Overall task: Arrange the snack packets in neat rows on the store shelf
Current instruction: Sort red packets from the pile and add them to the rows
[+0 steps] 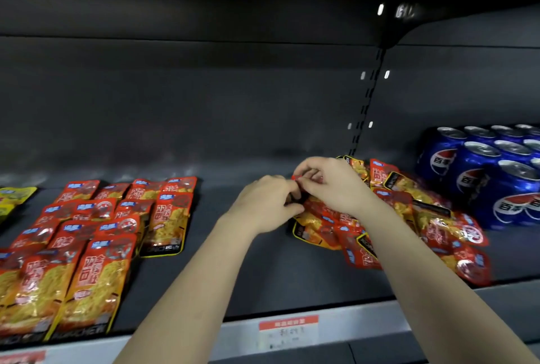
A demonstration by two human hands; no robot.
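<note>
Shelf (263, 281): dark grey and deep, with a pale rail along its front edge, running across the whole of your view.

Rows of packets (87, 246): red-and-orange snack packets lying flat and overlapping over the left part of the shelf, in columns from the front edge towards the back. The column nearest the middle is shorter than the others.

Heap of packets (415, 217): the same red-and-orange kind, piled loose and at all angles over the right part of the shelf, spreading from the back towards the front edge.

Cans (482, 176): blue drink cans standing upright in a block at the right end of the shelf, just beside the heap.

Left hand (263, 203): yours, reaching in over the front edge, its fingers curled onto a packet at the left edge of the heap.

Right hand (327, 182): yours, just beside the left, thumb and fingers pinching the same spot.

Packet (314, 178): red, mostly hidden between your fingers, at the heap's back-left edge.

Yellow packets (14, 197): at the far left end of the shelf, cut off by the view.

Price label (287, 331): red-topped, on the front rail; its print is too blurred to read.
</note>
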